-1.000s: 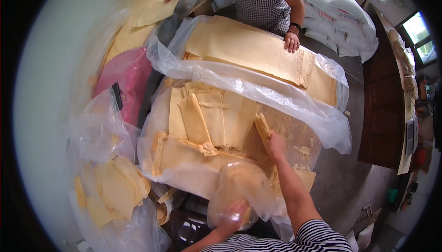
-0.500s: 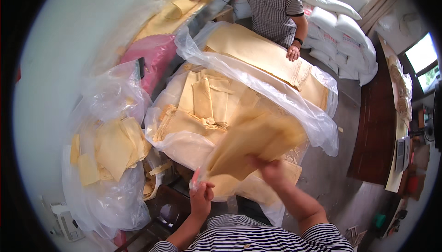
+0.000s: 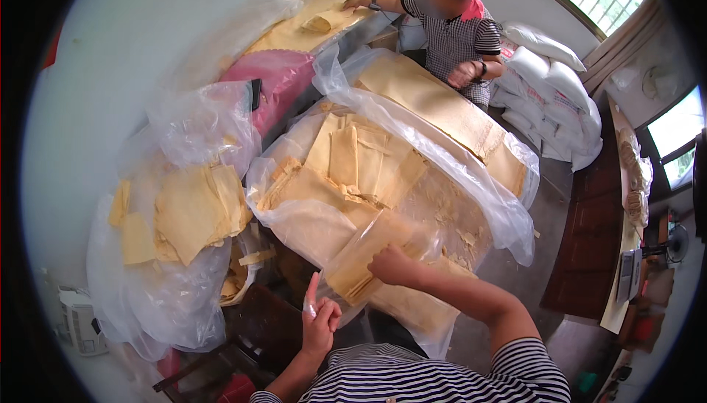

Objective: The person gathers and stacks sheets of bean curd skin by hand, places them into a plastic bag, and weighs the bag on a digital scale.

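Tan, thin sheets lie stacked at the near end of the large pile, with clear plastic around them. My right hand is closed in a fist at their right edge; its fingertips are hidden, and it appears to grip them. Just left of these sheets, my left hand points its index finger upward, a whitish wrap around that finger. Its other fingers curl loosely, with nothing visible in them. Beneath and beyond spreads a plastic-lined heap of tan sheets, some folded, some broken into flakes.
More tan sheets rest on clear plastic at left, beside a dark chair. Across the pile, a co-worker reaches toward other sheets near a pink bag. White sacks and a dark red cabinet stand at right.
My right hand has moved left and slightly away from me; the sheets it swung have come down toward my left. My left index finger is now raised. The co-worker's near hand has lifted.
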`<state>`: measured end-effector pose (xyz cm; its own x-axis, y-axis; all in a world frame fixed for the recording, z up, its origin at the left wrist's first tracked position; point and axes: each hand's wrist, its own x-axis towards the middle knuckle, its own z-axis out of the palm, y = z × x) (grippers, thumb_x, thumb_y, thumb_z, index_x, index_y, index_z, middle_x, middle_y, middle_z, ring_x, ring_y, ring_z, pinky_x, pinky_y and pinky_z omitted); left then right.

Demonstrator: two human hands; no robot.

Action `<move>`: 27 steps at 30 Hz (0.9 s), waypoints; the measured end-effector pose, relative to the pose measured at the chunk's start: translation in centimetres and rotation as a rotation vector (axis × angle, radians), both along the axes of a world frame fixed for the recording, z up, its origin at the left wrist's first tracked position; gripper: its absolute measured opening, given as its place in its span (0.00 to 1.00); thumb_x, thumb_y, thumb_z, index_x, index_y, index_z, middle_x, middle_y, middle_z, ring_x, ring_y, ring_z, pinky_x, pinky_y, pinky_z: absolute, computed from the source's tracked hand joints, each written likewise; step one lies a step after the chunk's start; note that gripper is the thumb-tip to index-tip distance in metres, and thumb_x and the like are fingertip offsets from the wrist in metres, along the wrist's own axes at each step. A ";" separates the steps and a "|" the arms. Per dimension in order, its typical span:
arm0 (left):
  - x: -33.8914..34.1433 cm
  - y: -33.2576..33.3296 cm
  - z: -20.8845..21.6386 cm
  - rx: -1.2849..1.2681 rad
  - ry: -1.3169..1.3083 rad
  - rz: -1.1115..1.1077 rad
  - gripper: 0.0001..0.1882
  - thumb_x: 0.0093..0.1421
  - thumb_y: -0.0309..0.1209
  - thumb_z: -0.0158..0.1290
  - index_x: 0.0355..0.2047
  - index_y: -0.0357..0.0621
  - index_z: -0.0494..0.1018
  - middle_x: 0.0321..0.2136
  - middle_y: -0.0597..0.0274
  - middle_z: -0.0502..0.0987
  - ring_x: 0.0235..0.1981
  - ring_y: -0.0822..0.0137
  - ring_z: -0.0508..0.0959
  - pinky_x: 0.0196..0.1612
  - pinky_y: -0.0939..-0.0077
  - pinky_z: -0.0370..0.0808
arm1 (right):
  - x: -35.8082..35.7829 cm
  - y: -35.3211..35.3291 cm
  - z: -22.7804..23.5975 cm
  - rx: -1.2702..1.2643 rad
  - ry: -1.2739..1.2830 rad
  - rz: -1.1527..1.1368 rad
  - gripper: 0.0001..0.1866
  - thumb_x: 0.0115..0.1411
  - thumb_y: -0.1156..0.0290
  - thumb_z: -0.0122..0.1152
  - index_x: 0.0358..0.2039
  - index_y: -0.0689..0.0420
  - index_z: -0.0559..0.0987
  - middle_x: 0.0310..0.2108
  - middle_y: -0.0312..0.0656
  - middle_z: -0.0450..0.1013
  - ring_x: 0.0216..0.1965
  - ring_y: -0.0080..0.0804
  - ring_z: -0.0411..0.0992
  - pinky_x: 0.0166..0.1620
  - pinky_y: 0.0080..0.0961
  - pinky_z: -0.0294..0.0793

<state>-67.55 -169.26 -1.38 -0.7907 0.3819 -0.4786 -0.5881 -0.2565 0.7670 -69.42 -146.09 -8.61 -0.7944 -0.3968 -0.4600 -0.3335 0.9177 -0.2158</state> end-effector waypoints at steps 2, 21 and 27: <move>-0.2 0.3 0.2 0.020 0.005 -0.023 0.34 0.63 0.25 0.46 0.67 0.51 0.45 0.21 0.65 0.70 0.14 0.81 0.59 0.16 0.90 0.57 | -1.7 -0.7 -2.0 -0.028 -0.052 0.095 0.05 0.49 0.69 0.56 0.27 0.47 0.80 0.24 0.37 0.75 0.31 0.38 0.76 0.37 0.37 0.70; -3.5 -1.5 -0.2 0.104 -0.071 -0.082 0.32 0.61 0.25 0.48 0.64 0.42 0.51 0.21 0.64 0.71 0.13 0.82 0.59 0.15 0.90 0.56 | 4.3 14.2 2.5 -0.012 0.337 -1.019 0.14 0.51 0.76 0.54 0.40 0.56 0.75 0.31 0.41 0.74 0.39 0.33 0.72 0.50 0.35 0.65; -2.5 1.6 1.7 0.009 -0.069 -0.152 0.13 0.61 0.28 0.47 0.46 0.37 0.67 0.19 0.67 0.69 0.12 0.83 0.57 0.14 0.90 0.52 | 11.1 10.3 2.2 -1.789 0.150 -1.551 0.05 0.57 0.75 0.48 0.28 0.59 0.72 0.23 0.38 0.71 0.24 0.26 0.72 0.33 0.22 0.72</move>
<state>-70.08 -167.68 0.37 -0.6888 0.4991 -0.5258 -0.6717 -0.1667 0.7218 -58.33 -135.78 -6.43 -0.7630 0.5002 -0.4093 0.0638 -0.5718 -0.8179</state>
